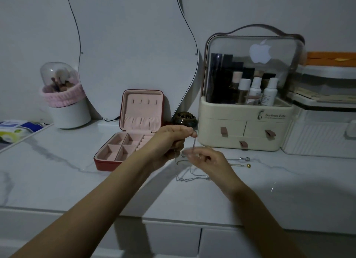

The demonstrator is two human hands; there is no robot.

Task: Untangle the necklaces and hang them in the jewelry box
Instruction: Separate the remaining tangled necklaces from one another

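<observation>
A wavy-edged mirror [134, 51] leans at the wall. Left of it stands a brush holder [65, 101]; right, a cream cosmetics organizer [246, 130] holding bottles [269, 93].

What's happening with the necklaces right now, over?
Left hand and right hand both pinch the thin silver chain, lifted. Rest of chain tangle on white marble tabletop. Red jewelry box with pink lining open, hooks bare. Nothing blocking.

Home dressing table: mirror [134, 51], cosmetics organizer [248, 95].
</observation>
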